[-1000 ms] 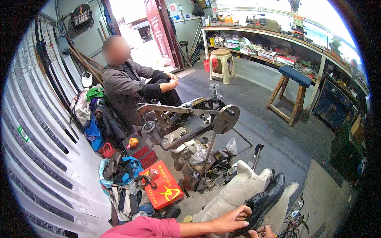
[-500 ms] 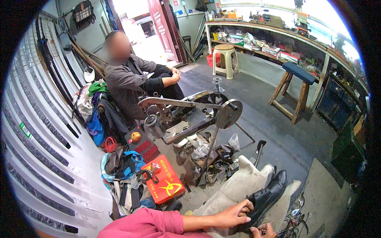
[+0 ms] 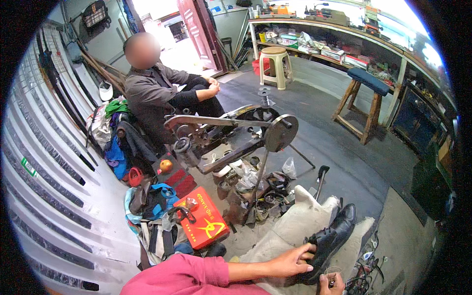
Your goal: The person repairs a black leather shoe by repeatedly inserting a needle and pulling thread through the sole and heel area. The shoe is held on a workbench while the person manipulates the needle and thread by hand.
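Head view: left hand (image 3: 294, 261) holds the black shoe (image 3: 332, 239) (laced, toe pointing away); right hand (image 3: 331, 284) pinches a thin thread (image 3: 334, 268).

Loose pink sleeve (image 3: 179, 274) and bare left forearm (image 3: 248, 271)

The sleeve was raspberry pink in one solid shade — soft-looking, roomy and wrinkled into creases. Its edge stopped partway along the forearm, which was bare from there down. The left hand (image 3: 294, 261) was bare too — as was what showed of the right hand (image 3: 331, 285).
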The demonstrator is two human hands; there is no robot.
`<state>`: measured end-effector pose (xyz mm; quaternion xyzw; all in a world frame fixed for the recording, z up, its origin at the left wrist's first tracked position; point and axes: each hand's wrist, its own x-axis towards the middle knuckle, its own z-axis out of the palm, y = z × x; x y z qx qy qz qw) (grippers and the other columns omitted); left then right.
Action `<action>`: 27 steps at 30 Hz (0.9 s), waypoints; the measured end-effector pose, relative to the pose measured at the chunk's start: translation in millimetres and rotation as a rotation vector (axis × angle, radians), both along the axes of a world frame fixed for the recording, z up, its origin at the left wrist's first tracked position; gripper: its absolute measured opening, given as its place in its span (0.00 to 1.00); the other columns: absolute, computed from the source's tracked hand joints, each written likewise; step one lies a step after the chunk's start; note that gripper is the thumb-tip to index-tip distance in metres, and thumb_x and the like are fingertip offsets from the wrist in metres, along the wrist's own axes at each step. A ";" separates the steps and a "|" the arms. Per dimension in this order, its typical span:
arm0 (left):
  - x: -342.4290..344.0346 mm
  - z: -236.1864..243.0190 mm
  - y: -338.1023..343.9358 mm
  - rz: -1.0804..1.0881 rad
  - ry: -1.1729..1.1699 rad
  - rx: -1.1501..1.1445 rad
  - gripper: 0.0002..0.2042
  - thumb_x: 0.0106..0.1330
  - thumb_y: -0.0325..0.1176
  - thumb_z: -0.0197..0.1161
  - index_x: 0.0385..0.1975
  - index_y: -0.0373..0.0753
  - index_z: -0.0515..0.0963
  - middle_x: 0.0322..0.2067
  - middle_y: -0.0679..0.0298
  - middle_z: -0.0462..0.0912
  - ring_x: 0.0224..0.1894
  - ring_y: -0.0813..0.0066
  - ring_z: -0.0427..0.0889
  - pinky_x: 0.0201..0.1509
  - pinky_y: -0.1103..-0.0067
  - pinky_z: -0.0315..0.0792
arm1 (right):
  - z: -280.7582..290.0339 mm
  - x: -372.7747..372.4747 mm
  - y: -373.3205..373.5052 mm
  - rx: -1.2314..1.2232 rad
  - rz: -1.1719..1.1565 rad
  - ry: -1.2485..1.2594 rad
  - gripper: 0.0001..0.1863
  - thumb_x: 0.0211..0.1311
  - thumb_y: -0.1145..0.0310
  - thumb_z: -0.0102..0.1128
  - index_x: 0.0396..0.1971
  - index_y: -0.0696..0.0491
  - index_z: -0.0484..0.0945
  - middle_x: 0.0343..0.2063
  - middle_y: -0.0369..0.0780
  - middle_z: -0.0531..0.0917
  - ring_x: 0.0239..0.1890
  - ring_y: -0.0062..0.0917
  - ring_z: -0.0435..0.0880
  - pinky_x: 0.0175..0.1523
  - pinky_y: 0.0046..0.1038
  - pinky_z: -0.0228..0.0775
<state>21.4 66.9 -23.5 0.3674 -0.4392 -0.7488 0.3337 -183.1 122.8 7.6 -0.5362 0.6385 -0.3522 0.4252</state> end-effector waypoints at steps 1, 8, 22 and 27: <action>-0.9 0.3 0.6 -0.031 -0.142 -0.082 0.30 0.66 0.33 0.65 0.64 0.34 0.60 0.52 0.50 0.79 0.50 0.69 0.80 0.54 0.73 0.74 | 0.3 -1.4 0.1 0.024 -0.017 -0.013 0.08 0.67 0.69 0.62 0.30 0.58 0.77 0.23 0.35 0.80 0.26 0.17 0.74 0.33 0.23 0.69; -5.6 2.6 -12.0 -0.217 -0.408 -0.398 0.37 0.63 0.48 0.67 0.62 0.24 0.63 0.53 0.38 0.76 0.55 0.43 0.76 0.60 0.68 0.70 | -0.4 -2.5 -2.5 -0.002 0.016 0.011 0.06 0.66 0.71 0.62 0.32 0.58 0.78 0.25 0.33 0.79 0.28 0.15 0.73 0.35 0.21 0.68; -21.1 10.4 -24.5 -0.207 -0.542 -0.351 0.24 0.61 0.46 0.67 0.37 0.25 0.75 0.33 0.42 0.82 0.38 0.52 0.83 0.43 0.64 0.75 | 11.0 1.1 -0.6 0.051 -0.105 -0.251 0.06 0.68 0.69 0.60 0.35 0.56 0.80 0.25 0.30 0.78 0.29 0.14 0.73 0.36 0.20 0.67; -25.4 5.5 -22.0 -0.209 -0.581 -0.273 0.25 0.59 0.49 0.68 0.29 0.25 0.77 0.27 0.42 0.82 0.34 0.53 0.85 0.39 0.63 0.75 | 5.3 -1.6 2.5 0.042 -0.109 -0.272 0.06 0.68 0.69 0.60 0.34 0.56 0.80 0.25 0.30 0.78 0.28 0.13 0.72 0.35 0.19 0.65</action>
